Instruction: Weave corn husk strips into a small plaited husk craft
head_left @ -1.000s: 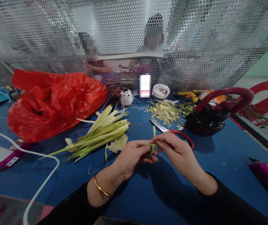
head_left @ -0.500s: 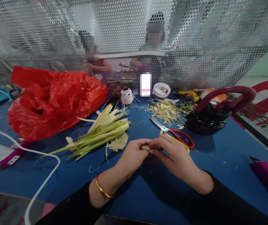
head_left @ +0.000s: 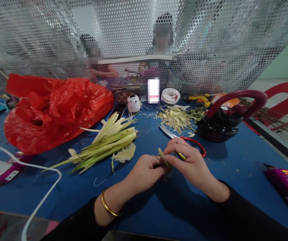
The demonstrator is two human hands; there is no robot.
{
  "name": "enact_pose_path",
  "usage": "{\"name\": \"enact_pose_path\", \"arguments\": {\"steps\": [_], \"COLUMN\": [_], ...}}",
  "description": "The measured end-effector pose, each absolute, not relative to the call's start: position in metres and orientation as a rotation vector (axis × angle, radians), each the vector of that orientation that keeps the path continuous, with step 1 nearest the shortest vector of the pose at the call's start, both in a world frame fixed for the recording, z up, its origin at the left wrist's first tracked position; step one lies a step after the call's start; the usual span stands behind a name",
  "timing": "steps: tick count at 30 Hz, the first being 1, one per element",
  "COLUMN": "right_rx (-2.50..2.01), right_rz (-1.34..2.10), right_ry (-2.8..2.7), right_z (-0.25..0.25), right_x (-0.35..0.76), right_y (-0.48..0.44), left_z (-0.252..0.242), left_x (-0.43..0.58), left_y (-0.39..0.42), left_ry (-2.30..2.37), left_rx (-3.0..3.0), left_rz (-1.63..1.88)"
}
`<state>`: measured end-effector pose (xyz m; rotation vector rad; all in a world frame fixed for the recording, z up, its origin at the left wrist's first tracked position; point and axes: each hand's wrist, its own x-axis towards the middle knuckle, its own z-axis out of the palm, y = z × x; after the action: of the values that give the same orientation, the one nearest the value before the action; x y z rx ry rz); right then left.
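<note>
My left hand (head_left: 145, 172), with a gold bangle (head_left: 106, 205) at the wrist, is closed on a small bit of leaf mostly hidden by the fingers. The thumb and fingers of my right hand (head_left: 187, 162) pinch a narrow pale-green husk strip (head_left: 161, 152) that sticks up between the hands. The fingertips of both hands are close together over the table. Just beyond my right hand lie scissors (head_left: 168, 132) with red and yellow handles, partly covered by it. To the left rests a bundle of long green corn husks (head_left: 108, 142).
Chopped scraps (head_left: 175, 117) lie behind the scissors, beside a black pot with a red handle (head_left: 218, 129). A red plastic bag (head_left: 58, 113), white string (head_left: 133, 103), a ribbon spool (head_left: 170, 96), a lit phone (head_left: 153, 90) and purple power strips (head_left: 286, 187) surround the work area. Perforated metal (head_left: 133, 33) stands behind.
My right hand has drawn slightly up and apart from the left, and the green strip now shows upright between them. The whole view has shifted a little.
</note>
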<state>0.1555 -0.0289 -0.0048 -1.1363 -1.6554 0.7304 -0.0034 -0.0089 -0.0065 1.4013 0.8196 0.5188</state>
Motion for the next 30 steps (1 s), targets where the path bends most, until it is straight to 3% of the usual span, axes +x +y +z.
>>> {"name": "enact_pose_path", "arguments": {"steps": [10, 18, 30], "right_rx": [-1.281, -1.385, -1.438], "right_rz": [0.739, 0.586, 0.732], "right_ry": [-1.611, -1.859, -1.533], "right_z": [-0.017, -0.016, -0.016], "right_x": [0.149, 0.156, 0.156], "right_y": [-0.03, -0.029, -0.026], "left_z": [-0.003, -0.007, -0.005], "left_x": [-0.006, -0.006, -0.008], "left_y": [-0.01, -0.008, -0.006], "left_ry": [0.805, 0.887, 0.911], "left_rx": [1.12, 1.18, 1.153], "left_rz": [0.379, 0.555, 0.736]}}
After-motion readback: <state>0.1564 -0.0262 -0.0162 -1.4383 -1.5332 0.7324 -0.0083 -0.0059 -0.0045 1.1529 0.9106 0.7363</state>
